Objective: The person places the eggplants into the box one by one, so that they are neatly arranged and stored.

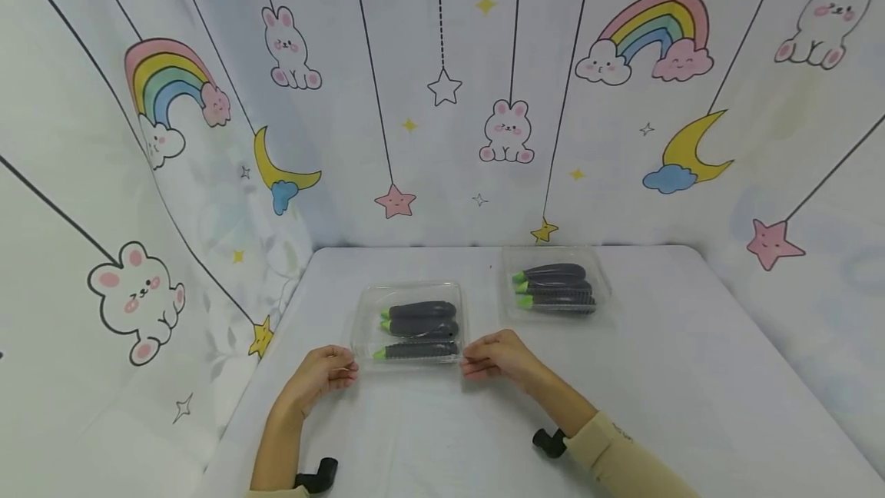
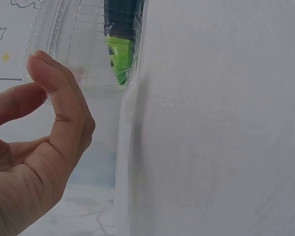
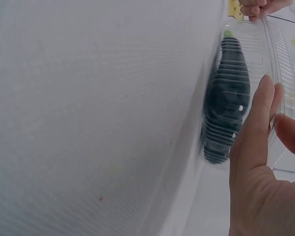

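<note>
A clear plastic container (image 1: 366, 317) lies on the table in the head view, with three dark eggplants (image 1: 419, 327) with green tips inside. My left hand (image 1: 319, 376) pinches its near left corner between thumb and fingers. At the near right corner, my right hand (image 1: 507, 358) grips the rim, the thumb on one side and the fingers on the other. The left wrist view shows one eggplant's green tip (image 2: 121, 59) through the plastic. Through the ribbed wall in the right wrist view, a dark eggplant (image 3: 228, 93) shows along its length.
A second clear container (image 1: 515, 313) stands farther back to the right, also holding dark eggplants (image 1: 556, 288). The table (image 1: 415, 436) has a white cover. Behind it hangs a printed cloth (image 1: 442, 152). Black wrist pieces (image 1: 319, 475) sit by both wrists.
</note>
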Demonstrator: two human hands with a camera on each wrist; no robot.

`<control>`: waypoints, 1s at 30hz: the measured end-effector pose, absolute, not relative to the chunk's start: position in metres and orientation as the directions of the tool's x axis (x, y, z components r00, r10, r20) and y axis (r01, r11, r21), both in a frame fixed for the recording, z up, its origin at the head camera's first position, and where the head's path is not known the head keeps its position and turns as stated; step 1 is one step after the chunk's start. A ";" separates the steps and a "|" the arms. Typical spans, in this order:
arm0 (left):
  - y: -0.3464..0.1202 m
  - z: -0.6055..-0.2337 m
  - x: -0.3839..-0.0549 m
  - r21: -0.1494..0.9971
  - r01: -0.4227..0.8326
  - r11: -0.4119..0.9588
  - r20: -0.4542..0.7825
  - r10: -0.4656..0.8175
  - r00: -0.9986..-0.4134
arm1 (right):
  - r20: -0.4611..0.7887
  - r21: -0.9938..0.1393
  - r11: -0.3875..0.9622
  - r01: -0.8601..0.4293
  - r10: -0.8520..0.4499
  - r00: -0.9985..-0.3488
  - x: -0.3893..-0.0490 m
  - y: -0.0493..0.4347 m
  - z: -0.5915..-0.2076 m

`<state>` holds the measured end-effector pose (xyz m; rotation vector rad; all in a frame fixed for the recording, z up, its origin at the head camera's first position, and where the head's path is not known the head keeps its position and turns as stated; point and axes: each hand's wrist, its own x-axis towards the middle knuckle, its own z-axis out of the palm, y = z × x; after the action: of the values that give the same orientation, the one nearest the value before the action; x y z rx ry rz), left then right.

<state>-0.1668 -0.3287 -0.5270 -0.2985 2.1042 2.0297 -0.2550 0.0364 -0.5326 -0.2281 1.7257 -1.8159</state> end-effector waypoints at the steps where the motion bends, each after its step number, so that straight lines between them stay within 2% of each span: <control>1: -0.329 -0.527 -0.167 0.959 -0.282 0.034 -0.282 -0.004 -0.959 | -0.280 -0.950 0.037 0.309 -0.531 -0.800 -0.255 0.036 -0.534; 23: -0.330 -0.530 -0.170 0.954 -0.298 0.021 -0.294 -0.115 -0.949 | -0.256 -0.959 0.023 0.282 -0.491 -0.833 -0.251 0.025 -0.541; 30: -0.336 -0.528 -0.169 0.953 -0.303 0.030 -0.300 -0.077 -0.951 | -0.241 -0.964 0.020 0.267 -0.499 -0.833 -0.250 0.024 -0.542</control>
<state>-0.1690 -0.3358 -0.5284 -0.3980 2.1286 2.0414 -0.2503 0.0238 -0.5424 -0.2368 1.7700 -1.8665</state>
